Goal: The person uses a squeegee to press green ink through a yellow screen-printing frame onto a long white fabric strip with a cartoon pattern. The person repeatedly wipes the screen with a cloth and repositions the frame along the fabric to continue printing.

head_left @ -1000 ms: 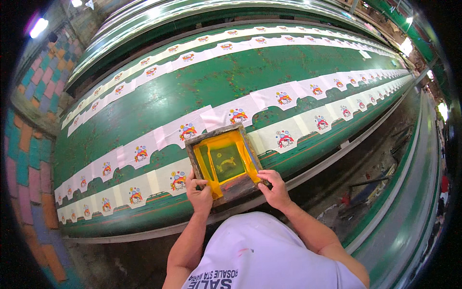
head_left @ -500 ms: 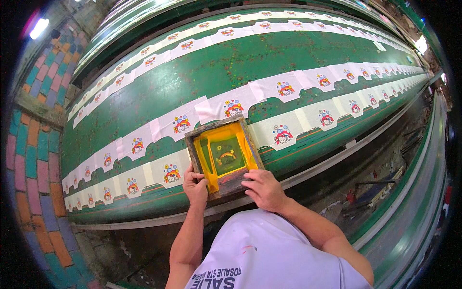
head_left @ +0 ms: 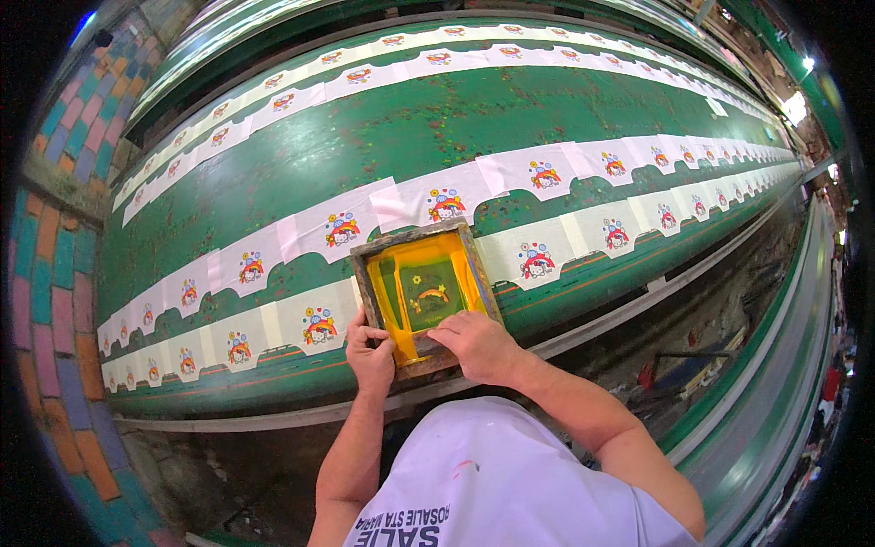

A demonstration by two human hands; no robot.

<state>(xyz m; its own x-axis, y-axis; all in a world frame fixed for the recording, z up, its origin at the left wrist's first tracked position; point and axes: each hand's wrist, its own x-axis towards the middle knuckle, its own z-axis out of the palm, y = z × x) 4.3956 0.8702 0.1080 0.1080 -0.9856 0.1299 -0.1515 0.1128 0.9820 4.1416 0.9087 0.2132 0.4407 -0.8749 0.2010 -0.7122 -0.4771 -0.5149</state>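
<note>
A wooden screen-printing frame lies on the near row of printed white cloth pieces, tilted slightly. Yellow ink coats the edges of its mesh, and a rainbow-like motif shows through the middle. My left hand is closed on the frame's near left corner, thumb and fingers pinched over the rim. Over the frame's near end, my right hand is closed on a dark wooden bar that looks like a squeegee. Most of that bar is hidden under the hand.
A long green table carries rows of white cloth pieces with colourful cartoon prints. Coloured paving bricks cover the floor at the left. Another long table stands at the right, with clutter between the tables.
My right hand has shifted left and inward, from the frame's near right corner onto the dark bar. My left hand stays on the frame, which keeps its place.
</note>
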